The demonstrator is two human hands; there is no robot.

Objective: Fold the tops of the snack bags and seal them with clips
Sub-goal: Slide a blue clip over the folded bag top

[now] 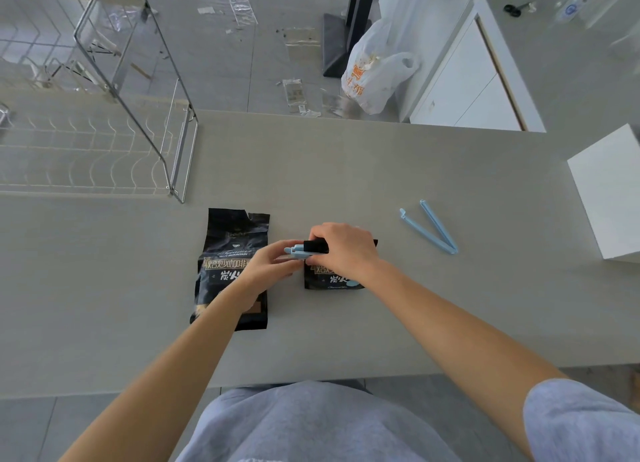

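Table (pixel 346 171): grey, matte, w/ all task items on it.

Bag 1 (pixel 227 240): black, gold and white print, lay flat at table centre-left. Top torn open, unfolded, no clip. Lower part crossed by left forearm.

Bag 2 (pixel 320 277): same print, just right of bag 1, not touching it. Top folded down; fold sat under right hand. Only lower half and a strip of the fold showed.

Clip 1 (pixel 297 251): light blue, lay across the fold of bag 2. Left end stuck out past bag edge; rest hidden by right hand. Could not tell if latched.

Clip 2 (pixel 429 227): light blue, open in a V, alone on table right of bag 2, well apart from hands.

Left hand (pixel 266 264): fingers pinched on protruding end of clip 1.

Right hand (pixel 343 250): palm down, fingers curled over fold and clip 1, pressing on top of bag 2.

Rack (pixel 104 139): wire dish rack, far left of table.

Box (pixel 609 191): white, right table edge.

Plastic bag (pixel 374 70): white w/ orange print, on floor beyond table.
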